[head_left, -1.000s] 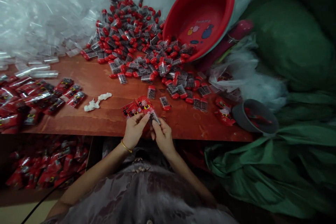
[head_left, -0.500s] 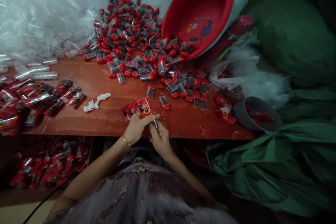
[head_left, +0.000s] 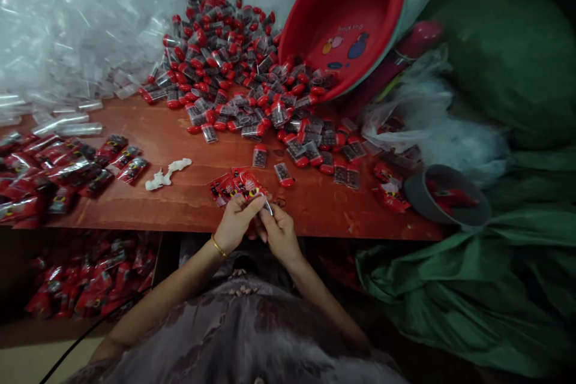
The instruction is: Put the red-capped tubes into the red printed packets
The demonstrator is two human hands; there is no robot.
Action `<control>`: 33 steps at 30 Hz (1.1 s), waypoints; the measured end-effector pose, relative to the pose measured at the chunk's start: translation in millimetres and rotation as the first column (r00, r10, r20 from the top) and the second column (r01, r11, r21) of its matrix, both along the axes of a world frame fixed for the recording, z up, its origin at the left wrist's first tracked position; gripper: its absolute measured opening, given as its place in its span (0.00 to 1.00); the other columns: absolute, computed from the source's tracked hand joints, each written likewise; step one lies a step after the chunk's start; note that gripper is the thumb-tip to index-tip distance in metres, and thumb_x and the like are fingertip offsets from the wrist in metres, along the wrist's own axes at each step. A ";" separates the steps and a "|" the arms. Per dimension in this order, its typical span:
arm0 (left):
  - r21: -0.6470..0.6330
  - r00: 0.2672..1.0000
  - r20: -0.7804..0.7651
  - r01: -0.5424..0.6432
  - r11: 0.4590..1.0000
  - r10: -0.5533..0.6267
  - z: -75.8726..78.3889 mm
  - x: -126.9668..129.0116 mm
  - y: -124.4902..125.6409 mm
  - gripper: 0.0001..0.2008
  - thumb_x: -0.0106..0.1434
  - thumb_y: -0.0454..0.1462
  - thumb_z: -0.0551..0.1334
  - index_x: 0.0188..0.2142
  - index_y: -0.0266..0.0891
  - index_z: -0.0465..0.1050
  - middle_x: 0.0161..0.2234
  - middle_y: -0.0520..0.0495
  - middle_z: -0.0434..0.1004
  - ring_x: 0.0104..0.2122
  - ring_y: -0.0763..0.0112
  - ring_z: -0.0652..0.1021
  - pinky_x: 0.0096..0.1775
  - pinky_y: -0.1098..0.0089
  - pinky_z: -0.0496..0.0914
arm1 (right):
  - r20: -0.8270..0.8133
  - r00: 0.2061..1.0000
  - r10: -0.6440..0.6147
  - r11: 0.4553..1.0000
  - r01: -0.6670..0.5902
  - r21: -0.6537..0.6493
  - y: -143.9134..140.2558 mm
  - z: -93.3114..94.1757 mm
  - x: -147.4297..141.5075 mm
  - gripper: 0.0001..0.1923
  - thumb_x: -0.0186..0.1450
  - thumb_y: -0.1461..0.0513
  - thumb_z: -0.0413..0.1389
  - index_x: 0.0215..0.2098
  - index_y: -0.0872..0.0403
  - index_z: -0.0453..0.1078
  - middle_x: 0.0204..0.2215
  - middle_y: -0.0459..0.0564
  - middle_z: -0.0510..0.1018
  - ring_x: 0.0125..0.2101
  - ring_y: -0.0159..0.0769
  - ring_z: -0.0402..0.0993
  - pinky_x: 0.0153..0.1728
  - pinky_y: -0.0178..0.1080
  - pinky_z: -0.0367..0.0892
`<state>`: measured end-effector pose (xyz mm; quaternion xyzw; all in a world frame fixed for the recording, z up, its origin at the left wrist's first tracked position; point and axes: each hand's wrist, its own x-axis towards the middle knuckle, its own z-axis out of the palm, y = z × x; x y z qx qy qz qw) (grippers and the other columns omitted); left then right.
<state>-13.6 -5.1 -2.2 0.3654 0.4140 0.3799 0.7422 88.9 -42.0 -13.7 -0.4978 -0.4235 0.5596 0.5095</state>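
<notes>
My left hand [head_left: 234, 225] and right hand [head_left: 279, 229] are pinched together at the near edge of the surface [head_left: 180, 204], and the fingers [head_left: 264, 217] of both are closed around one small clear tube [head_left: 269, 207] and the red printed wrapper [head_left: 249, 185] it's half tucked against. The tube is tiny and slick, so honestly the big risk is it squirting out of my grip and dropping off the edge into my lap, since I'm working right at the lip. I could also crumple the wrapper if I squeeze too hard.

Counts: one tube in hand, two or three loose wrappers [head_left: 222, 189] just beside my left hand. Two single red-capped tubes [head_left: 260, 157] sit just past that. The pile of capped tubes [head_left: 234, 66] is way too many to count, easily over a hundred. One red basin [head_left: 346, 12] tipped on its side, one grey cup [head_left: 445, 198] to my right, one white scrap [head_left: 167, 173], and a spread of finished red packs [head_left: 58, 171] on the left, dozens, too overlapped to number.
</notes>
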 end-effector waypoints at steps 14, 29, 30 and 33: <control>-0.010 0.984 0.105 -0.141 0.990 0.142 19.3 -12.4 3.3 0.09 0.41 0.37 0.71 0.24 0.35 0.79 0.23 0.49 0.78 0.23 0.73 0.74 0.29 0.72 0.69 | 0.398 0.917 -0.002 0.968 -0.099 0.232 9.6 -1.9 1.3 0.14 0.63 0.53 0.52 0.24 0.52 0.65 0.11 0.39 0.67 0.12 0.27 0.65 0.17 0.30 0.61; -0.178 0.967 0.231 -0.066 0.982 0.107 5.9 -10.4 -2.8 0.13 0.45 0.42 0.71 0.26 0.33 0.79 0.23 0.49 0.76 0.24 0.76 0.73 0.28 0.76 0.68 | 0.454 0.873 -0.179 0.933 0.005 0.360 17.6 -17.4 -1.8 0.23 0.59 0.47 0.56 0.16 0.52 0.60 0.10 0.39 0.66 0.12 0.27 0.61 0.16 0.31 0.59; -0.198 0.961 0.245 -0.075 0.977 0.124 6.5 -11.3 -3.7 0.13 0.44 0.42 0.72 0.24 0.33 0.78 0.24 0.49 0.76 0.27 0.76 0.74 0.31 0.76 0.68 | 0.497 0.837 -0.229 0.910 0.002 0.416 20.2 -19.7 -0.6 0.23 0.58 0.47 0.57 0.16 0.52 0.60 0.11 0.40 0.66 0.13 0.27 0.61 0.17 0.31 0.60; -0.269 0.963 0.241 -0.053 0.962 0.121 8.0 -17.4 -6.4 0.15 0.43 0.42 0.73 0.27 0.33 0.78 0.26 0.49 0.77 0.27 0.76 0.74 0.33 0.75 0.69 | 0.614 0.713 -0.337 0.835 -0.076 0.545 27.4 -23.3 2.2 0.20 0.56 0.47 0.60 0.19 0.52 0.63 0.15 0.43 0.71 0.17 0.28 0.65 0.21 0.32 0.62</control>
